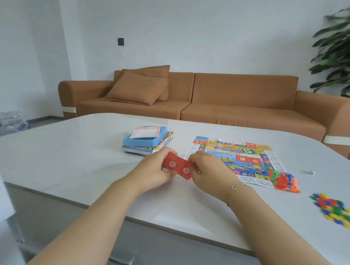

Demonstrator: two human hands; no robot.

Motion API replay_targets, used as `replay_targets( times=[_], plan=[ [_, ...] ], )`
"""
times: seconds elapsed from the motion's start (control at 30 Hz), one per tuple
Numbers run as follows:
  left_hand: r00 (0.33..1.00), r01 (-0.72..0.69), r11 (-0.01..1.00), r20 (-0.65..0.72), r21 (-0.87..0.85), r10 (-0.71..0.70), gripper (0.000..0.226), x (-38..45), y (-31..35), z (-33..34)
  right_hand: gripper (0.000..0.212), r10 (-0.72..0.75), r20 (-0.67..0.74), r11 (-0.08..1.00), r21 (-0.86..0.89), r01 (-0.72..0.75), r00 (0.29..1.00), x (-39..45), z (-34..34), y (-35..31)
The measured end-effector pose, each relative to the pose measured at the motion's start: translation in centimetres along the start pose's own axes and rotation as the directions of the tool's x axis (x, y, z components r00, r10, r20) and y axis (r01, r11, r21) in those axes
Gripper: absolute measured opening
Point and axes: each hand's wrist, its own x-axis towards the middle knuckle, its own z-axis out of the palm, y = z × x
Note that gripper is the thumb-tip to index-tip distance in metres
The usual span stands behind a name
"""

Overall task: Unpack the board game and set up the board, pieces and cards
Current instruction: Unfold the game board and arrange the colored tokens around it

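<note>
Both hands hold a stack of red cards point(178, 166) above the white table point(85, 157). My left hand point(154, 169) grips the stack's left end and my right hand point(208, 170) pinches its right end. The unfolded colourful game board point(236, 155) lies flat to the right of the hands. Plastic pawns in red, green, blue and orange point(284, 180) lie on the board's near right corner. A pile of small coloured plastic pieces point(334, 209) sits at the far right. The open game box point(146, 139) with a blue tray stands behind the hands.
A small white die point(312, 172) lies right of the board. A brown sofa point(213, 102) with cushions stands behind the table. A green plant point(349, 53) is at the right, a plastic bag point(9, 120) on the floor at the left.
</note>
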Motion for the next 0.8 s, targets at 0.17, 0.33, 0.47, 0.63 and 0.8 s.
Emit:
replay_targets(
  times=[0.17, 0.33, 0.47, 0.63, 0.8],
  plan=[
    [0.999, 0.051, 0.995, -0.011, -0.088, -0.053, 0.043, -0.1, 0.0, -0.2, 0.018, 0.019, 0.021, 0.998, 0.066, -0.02, 1.0, 0.3, 0.4, -0.2],
    [0.998, 0.054, 0.996, 0.015, -0.069, -0.053, 0.02, -0.4, -1.2, -0.2, 0.026, 0.097, 0.015, 0.962, 0.255, -0.097, 0.995, 0.6, 1.4, 0.0],
    [0.998, 0.044, 0.999, 0.035, 0.016, -0.044, 0.008, -0.5, -0.9, -0.1, 0.024, 0.122, -0.033, 0.958, 0.266, -0.109, 0.992, 0.4, 1.9, 0.4],
    [0.995, 0.088, 0.995, 0.048, 0.038, -0.09, 0.005, -0.2, 0.3, 0.2, 0.018, 0.128, -0.104, 0.965, 0.244, -0.1, 0.986, 0.1, 1.5, 0.3],
    [0.996, 0.084, 0.986, 0.011, -0.143, -0.084, 0.012, 3.7, 5.3, 1.3, 0.014, 0.24, -0.152, 0.927, 0.329, -0.18, 0.959, 0.9, -4.8, 3.8]
  ],
)
